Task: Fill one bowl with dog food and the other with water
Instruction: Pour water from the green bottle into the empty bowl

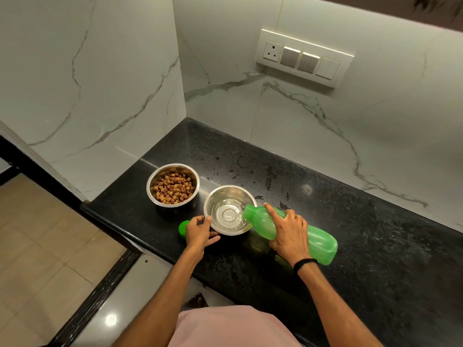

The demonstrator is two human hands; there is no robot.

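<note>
While my right hand (288, 234) grips the translucent green plastic bottle (320, 242), my left hand (199, 231) holds the round steel bowl (220, 196) by its rim. Speckled black granite counter (350, 221); veined white walls (325, 116).

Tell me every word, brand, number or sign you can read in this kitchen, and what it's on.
No text can be read in this view.
On the white wall switch plate, no lettering can be made out.
On the translucent green plastic bottle, no label shows.
The round steel bowl of brown kibble and the round steel bowl of water show no markings.
</note>
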